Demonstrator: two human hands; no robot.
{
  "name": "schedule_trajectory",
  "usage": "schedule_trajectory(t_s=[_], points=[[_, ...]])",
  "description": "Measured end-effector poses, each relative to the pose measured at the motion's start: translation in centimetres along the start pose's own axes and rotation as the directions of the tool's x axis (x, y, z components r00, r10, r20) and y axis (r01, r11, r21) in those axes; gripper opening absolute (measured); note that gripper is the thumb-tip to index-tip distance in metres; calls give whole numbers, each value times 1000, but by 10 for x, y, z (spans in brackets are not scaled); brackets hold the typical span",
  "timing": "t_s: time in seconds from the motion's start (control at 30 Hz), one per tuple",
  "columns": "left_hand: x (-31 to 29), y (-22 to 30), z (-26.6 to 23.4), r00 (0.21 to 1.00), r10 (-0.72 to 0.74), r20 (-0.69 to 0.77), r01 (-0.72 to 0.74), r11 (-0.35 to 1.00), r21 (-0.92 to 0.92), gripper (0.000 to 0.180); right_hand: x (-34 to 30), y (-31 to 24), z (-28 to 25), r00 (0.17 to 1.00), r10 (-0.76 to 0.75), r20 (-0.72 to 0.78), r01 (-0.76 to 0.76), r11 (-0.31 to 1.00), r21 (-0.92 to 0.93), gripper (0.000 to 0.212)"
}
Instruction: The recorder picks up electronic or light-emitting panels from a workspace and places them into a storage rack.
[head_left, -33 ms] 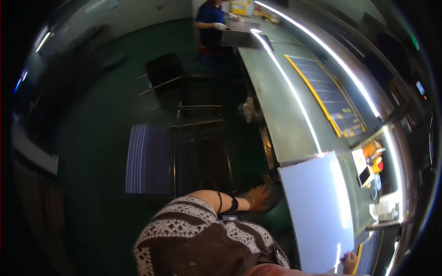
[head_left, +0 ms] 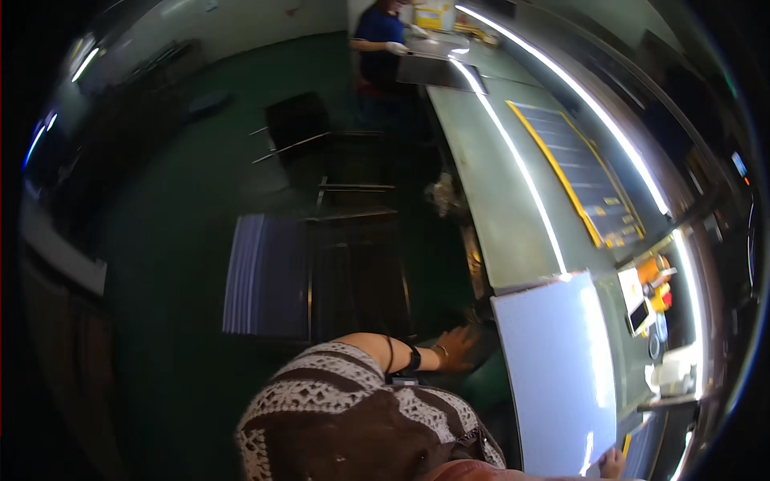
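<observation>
My left hand (head_left: 455, 350) reaches down beside the near side of the workbench, its fingers spread and holding nothing that I can see. A dark shape lies close to its fingertips, too dim to name. On the bench to its right lies a large flat white panel (head_left: 549, 377) with a bright light streak reflected in it. At the panel's lower right edge is my right hand (head_left: 612, 463), partly cut off by the bottom of the view. Its fingers look bent by the panel's edge, but whether they grip it is not visible.
Beyond the panel runs a grey-green workbench (head_left: 505, 200) with a yellow-edged dark sheet (head_left: 573, 168). Small tools and a tape roll (head_left: 655, 346) line its right side. Panels stand upright in a rack (head_left: 269, 276) on the left. A co-worker (head_left: 381, 40) handles a dark plate (head_left: 441, 72) farther off.
The whole view has shifted slightly, so the scene sits a little farther right. My right hand shows slightly lower, at the panel's edge. My left hand keeps its spread pose.
</observation>
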State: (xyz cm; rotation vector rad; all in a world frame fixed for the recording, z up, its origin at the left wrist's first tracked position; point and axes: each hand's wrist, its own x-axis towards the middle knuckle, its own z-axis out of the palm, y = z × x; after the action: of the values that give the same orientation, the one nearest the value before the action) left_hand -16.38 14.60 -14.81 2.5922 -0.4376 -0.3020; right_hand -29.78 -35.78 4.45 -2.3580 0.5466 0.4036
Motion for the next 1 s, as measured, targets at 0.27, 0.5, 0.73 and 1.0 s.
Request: schedule_trajectory(t_s=[0.27,0.5,0.73,1.0], points=[[-7,13,-5,1000,-21,1,21,1000,13,75,14,44,40,972,64,-228,-122,961,-250,23],[0,4,0,996,4,-86,-7,999,-39,66,20,56,74,954,87,-286,-173,940,-294,23],[6,2,-7,998,24,-63,-30,995,-91,63,29,60,87,947,109,-303,-209,923,-322,23],[-7,-1,-17,997,8,-76,-19,990,-138,62,42,52,87,945,106,-308,-225,896,-382,23]])
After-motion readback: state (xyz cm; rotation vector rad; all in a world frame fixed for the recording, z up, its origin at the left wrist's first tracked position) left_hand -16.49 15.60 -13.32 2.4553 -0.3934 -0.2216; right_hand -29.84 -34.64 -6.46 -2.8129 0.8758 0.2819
